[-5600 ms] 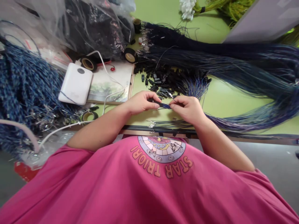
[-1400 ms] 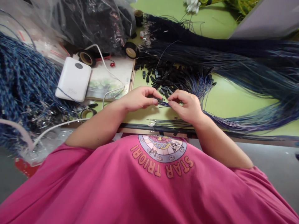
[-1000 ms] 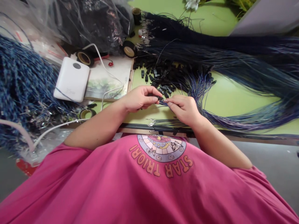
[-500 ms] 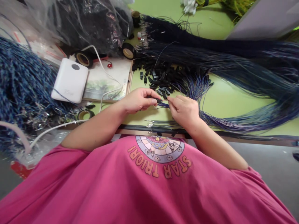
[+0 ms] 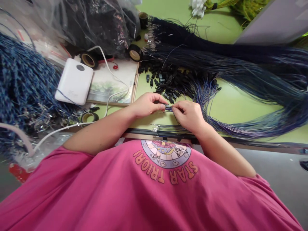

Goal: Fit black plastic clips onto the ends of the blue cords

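hands closed up | connector [image 5: 165,105] pinched between left hand [image 5: 144,105], right hand [image 5: 190,114]

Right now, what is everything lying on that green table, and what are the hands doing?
small connector: one, black, pinched in left fingers.
thin wires: few, blue, pinched by right hand, meeting the connector.
connector pile: many, black, beyond the hands.
wire bundles: several, dark blue, right side.
wire heap: one, blue, far left.
power bank: one, white, left.
tape rolls: at least three, black, left of centre.
plastic bag: one, clear, top left.
table: green.
left hand: closed on connector.
right hand: closed on wires.
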Motion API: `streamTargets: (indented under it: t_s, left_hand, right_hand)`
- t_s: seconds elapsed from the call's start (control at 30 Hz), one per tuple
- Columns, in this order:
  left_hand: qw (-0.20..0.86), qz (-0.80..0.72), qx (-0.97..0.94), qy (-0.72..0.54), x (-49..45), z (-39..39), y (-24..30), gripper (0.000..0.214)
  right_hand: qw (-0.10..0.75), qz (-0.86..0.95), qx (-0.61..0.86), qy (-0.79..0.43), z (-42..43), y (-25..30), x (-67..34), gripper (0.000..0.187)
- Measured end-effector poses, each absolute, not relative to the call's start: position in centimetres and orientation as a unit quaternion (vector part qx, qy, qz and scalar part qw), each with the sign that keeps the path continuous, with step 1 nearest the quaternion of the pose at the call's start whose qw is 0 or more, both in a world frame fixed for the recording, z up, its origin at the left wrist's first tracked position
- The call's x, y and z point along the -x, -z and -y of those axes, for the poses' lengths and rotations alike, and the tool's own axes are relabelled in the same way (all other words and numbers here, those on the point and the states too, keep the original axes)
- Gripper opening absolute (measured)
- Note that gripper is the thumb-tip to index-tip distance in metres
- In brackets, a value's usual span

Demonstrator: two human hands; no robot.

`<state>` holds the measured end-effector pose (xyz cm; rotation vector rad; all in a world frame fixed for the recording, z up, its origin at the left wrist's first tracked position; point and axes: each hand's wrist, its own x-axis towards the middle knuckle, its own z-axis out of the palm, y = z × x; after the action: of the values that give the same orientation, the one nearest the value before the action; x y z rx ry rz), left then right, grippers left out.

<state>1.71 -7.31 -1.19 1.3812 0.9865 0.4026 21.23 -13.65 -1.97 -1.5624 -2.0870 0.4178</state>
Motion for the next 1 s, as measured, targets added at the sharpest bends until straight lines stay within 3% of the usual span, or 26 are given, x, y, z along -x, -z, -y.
streamTargets:
  t_s: [0.17,0.33,0.5,0.6,0.77,0.97,1.0]
  left_hand:
    - [0.645,-0.431,-0.606,-0.175,-2.0,7.5,0.8,0.016]
    - [0.689,-0.427,-0.544,-0.218,-1.9,7.1,1.2,0.013]
    - [0.715,-0.444,-0.498,-0.211,-1.8,7.0,1.3,0.024]
    - [0.741,-0.454,-0.416,-0.268,-1.6,6.6,1.1,0.024]
    - [0.803,-0.449,-0.245,-0.305,-0.9,5.2,0.8,0.007]
    - [0.82,-0.444,-0.137,-0.335,-0.4,4.6,0.8,0.04]
    - [0.819,-0.445,-0.131,-0.337,-0.4,4.6,0.8,0.042]
  right_hand:
    - [0.254,0.757,0.572,-0.186,13.7,1.7,-21.3,0.024]
    - [0.19,0.784,0.566,-0.17,13.9,-0.5,-23.1,0.026]
    - [0.425,0.494,0.681,-0.333,11.5,-0.3,-30.0,0.022]
    - [0.504,0.381,0.669,-0.392,10.1,2.3,-33.7,0.03]
    - [0.595,0.356,0.619,-0.368,9.9,6.3,-36.2,0.026]
    - [0.698,0.32,0.592,-0.245,13.2,3.3,-33.2,0.012]
    - [0.673,0.398,0.588,-0.206,14.2,2.2,-31.7,0.026]
